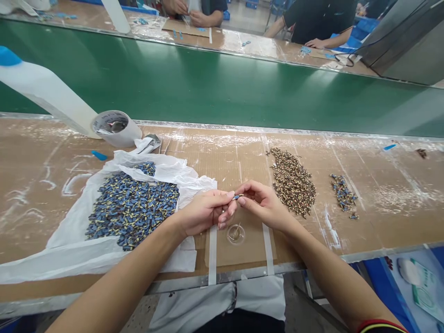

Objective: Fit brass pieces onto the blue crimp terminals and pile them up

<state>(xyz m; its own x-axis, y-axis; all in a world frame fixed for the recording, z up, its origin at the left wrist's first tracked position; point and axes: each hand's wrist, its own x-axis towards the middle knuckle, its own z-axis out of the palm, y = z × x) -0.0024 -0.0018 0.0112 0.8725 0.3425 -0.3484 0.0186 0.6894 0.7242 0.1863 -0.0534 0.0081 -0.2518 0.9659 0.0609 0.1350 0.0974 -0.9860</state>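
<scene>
Between my two hands, above the cardboard mat, is a small blue piece (pixel 236 197) with a brownish end. My left hand (pixel 208 210) is closed, its thumb and forefinger pinching the blue end. The fingertips of my right hand (pixel 262 203) close around the other end; what exactly they grip there is partly hidden. Just below my hands stands a small clear round dish (pixel 236 234) with a thin stick in it. A heap of blue and yellow pieces (pixel 135 203) lies on white paper to the left. To the right is a pile of brass-and-dark small parts (pixel 293 180).
Farther right lies a small group of blue-and-brass pieces (pixel 343 193). A tape roll (pixel 118 129) and a white bottle (pixel 52 92) stand at the back left, near tweezers (pixel 166 146). A green divider (pixel 222 88) runs behind; people work beyond it.
</scene>
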